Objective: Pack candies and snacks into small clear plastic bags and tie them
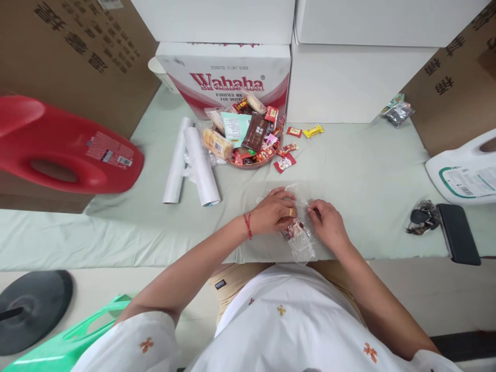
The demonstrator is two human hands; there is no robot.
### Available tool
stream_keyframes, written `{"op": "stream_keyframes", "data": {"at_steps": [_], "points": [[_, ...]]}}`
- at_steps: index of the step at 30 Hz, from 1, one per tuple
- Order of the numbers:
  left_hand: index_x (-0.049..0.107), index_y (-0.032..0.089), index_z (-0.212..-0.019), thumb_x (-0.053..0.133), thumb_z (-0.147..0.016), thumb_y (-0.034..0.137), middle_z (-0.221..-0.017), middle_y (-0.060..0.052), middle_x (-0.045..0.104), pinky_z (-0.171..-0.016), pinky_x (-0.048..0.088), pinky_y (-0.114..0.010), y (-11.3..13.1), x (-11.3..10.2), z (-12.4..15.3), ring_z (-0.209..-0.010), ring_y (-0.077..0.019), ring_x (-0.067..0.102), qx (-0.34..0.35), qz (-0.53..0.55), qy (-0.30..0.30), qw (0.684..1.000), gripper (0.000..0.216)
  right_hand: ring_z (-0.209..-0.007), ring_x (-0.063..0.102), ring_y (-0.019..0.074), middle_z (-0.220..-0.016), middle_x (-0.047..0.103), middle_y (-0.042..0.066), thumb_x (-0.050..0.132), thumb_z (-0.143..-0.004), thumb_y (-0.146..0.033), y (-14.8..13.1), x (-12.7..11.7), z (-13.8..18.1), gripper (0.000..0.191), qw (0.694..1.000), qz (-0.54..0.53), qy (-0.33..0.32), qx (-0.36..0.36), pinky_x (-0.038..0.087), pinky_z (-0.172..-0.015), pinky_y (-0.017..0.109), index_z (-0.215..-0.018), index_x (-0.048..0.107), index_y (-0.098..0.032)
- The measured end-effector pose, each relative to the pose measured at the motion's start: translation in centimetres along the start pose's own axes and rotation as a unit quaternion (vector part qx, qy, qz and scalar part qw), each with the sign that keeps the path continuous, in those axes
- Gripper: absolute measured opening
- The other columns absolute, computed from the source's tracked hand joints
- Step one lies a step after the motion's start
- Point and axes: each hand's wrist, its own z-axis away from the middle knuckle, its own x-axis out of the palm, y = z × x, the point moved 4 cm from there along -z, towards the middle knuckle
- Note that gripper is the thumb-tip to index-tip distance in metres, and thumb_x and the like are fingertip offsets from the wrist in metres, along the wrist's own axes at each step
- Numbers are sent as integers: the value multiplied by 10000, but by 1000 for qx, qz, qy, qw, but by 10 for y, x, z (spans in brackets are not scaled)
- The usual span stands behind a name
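Head view. From where I stand, a clear plastic bag [303, 249] with red-and-white contents lies near the front edge of the cloth-covered counter [356, 170], between the person's hands. Right hand [329, 223]: grip pinched, thumb against forefinger, on the bag's right side. Left hand [272, 212]: fingers curved over the bag; cannot tell whether its grip is closed. Beyond: bowl [251, 166] heaped with wrapped snacks [256, 131], two white rolls [201, 168] left of it, Wahaha carton [228, 64] just behind.
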Motion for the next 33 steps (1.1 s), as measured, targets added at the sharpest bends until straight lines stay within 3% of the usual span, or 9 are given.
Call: {"op": "stream_keyframes", "data": {"at_steps": [3,7,13,19,24,27,30,32,33], "points": [[717,226,-919,629,-891,171,-1008,-24,758,-1201,298,-438,1,3,0,-1181,-215,623,3,18,-10,1000,107,-738,576,193,-794,660,20,461,-962,-369,-3,-3,0,212,998,-42,-21,38,410,-709,307,-874,591,-226],[724,186,-942,625,-899,171,-1000,-57,737,-989,443,-372,1,9,-2,-1035,-212,645,2,24,-7,1000,108,-635,540,164,-706,609,-20,481,-962,-436,-7,1,2,229,989,-134,-32,59,404,-641,282,-889,552,-231],[728,187,-956,667,-882,214,-1018,-67,719,-927,434,-392,-3,15,-2,-1088,-251,593,-52,-1,32,998,100,-605,471,142,-672,537,-44,513,-968,-515,-14,11,7,292,973,-218,-35,63,372,-585,263,-919,548,-229],[680,177,-848,636,-881,242,-1011,-86,684,-863,419,-417,-7,21,-2,-1053,-270,550,-132,-37,40,990,85,-601,499,127,-673,455,-90,798,-778,-485,-27,26,14,397,926,-329,-161,90,412,-611,263,-964,549,-238],[651,180,-815,511,-879,109,-987,-74,682,-919,441,-395,-18,12,1,-1014,-231,572,-67,41,20,997,170,-597,422,111,-694,434,-88,700,-844,-335,-30,29,20,253,934,-301,-185,53,364,-600,248,-1053,589,-247],[688,175,-977,526,-802,61,-1060,-82,678,-1007,450,-398,-33,-3,6,-1057,-230,584,-64,78,78,992,265,-599,386,111,-690,410,-80,632,-858,-292,-31,30,23,221,939,-288,-188,31,337,-592,247,-1071,628,-234],[612,167,-1299,642,-711,104,-1389,-147,570,-1137,379,-496,-47,-15,8,-1315,-320,488,-129,46,178,974,592,-607,388,112,-700,413,-72,602,-859,-272,-30,31,23,258,942,-278,-189,18,337,-596,251,-1107,653,-220],[513,210,-1455,681,-666,104,-1560,-146,448,-1211,281,-545,-51,-16,4,-1454,-353,374,-125,38,175,976,814,-621,407,114,-711,434,-65,593,-864,-260,-30,31,22,279,944,-266,-194,4,346,-609,254,-1129,665,-213],[495,240,-1483,677,-662,92,-1565,-125,460,-1225,257,-548,-51,-15,1,-1462,-342,378,-109,45,151,981,854,-631,417,116,-718,444,-61,589,-867,-252,-30,32,22,284,946,-260,-194,-4,352,-617,255,-1137,671,-213]]}}
